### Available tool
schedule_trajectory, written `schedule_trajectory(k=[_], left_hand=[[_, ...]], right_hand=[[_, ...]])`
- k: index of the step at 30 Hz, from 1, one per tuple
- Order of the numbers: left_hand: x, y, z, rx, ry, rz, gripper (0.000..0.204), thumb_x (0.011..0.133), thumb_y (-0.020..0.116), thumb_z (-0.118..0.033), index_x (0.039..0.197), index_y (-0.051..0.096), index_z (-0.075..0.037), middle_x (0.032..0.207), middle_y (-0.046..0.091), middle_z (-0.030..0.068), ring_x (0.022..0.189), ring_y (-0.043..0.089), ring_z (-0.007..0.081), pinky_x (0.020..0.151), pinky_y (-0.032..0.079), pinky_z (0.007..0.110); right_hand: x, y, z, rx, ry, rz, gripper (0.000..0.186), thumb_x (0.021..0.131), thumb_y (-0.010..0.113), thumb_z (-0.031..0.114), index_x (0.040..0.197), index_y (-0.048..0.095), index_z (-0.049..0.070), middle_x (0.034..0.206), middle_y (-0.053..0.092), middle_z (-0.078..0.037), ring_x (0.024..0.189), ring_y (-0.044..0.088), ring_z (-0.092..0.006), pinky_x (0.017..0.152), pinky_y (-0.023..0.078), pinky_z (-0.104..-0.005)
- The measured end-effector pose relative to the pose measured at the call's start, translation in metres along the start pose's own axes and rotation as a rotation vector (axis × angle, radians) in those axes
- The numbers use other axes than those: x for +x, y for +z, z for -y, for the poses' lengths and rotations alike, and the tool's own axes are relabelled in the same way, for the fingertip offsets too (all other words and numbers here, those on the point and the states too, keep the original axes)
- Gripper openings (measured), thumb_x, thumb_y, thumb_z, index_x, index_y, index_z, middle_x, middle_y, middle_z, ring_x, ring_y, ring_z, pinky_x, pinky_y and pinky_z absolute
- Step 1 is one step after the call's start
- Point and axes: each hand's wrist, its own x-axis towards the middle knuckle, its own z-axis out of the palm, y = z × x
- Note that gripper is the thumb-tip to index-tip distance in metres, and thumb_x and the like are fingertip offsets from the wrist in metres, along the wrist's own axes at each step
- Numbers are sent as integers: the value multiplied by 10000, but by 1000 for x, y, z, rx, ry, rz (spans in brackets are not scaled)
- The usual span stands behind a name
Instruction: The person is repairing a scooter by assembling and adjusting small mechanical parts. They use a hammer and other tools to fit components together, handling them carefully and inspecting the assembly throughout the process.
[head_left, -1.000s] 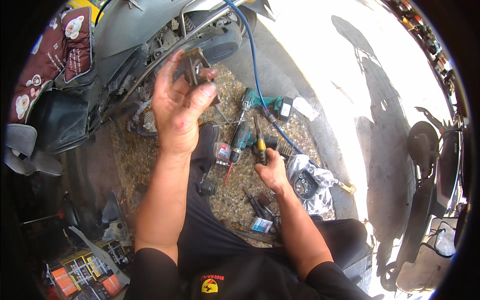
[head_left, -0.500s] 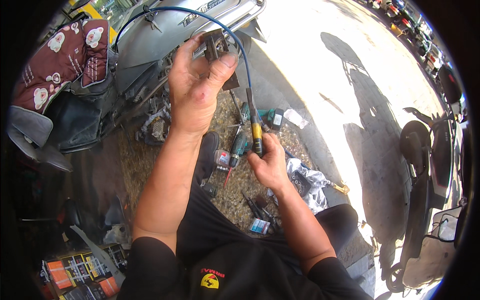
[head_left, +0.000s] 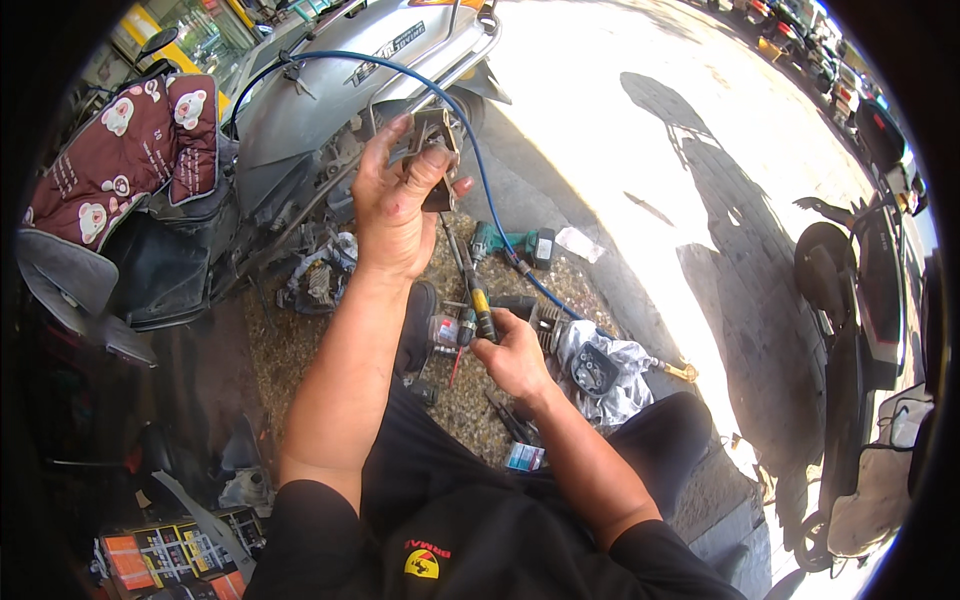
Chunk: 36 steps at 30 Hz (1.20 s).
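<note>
Left hand up in the air, fingers curled and thumb pressing across the front, the person grips a dark metal part. That piece sits right at the fingertips, some of it hidden by the thumb, with an edge showing below. Just below and to its right, the right hand closes round the handle of a yellow-and-black tool, whose slim dark shaft slants up toward the left hand. From where I stand, I can't tell whether its tip touches the part.

Behind the left hand a blue hose arches past, and beyond is a silver scooter. A teal power drill lies on the pebbled ground, above the right hand. To that hand's right, a black tray rests on crumpled silvery wrapping; a small packet lies below it.
</note>
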Motion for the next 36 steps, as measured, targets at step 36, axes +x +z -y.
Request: schedule_trajectory(k=[36], left_hand=[[-20,47,8,319,127,-16,477,810,709,114,1254,571,6,943,700,129,798,690,176,659,625,322]], right_hand=[[-44,0,-33,-231,252,-171,307,813,626,192,1007,564,-38,884,656,-254,865,641,-419,800,488,-486]])
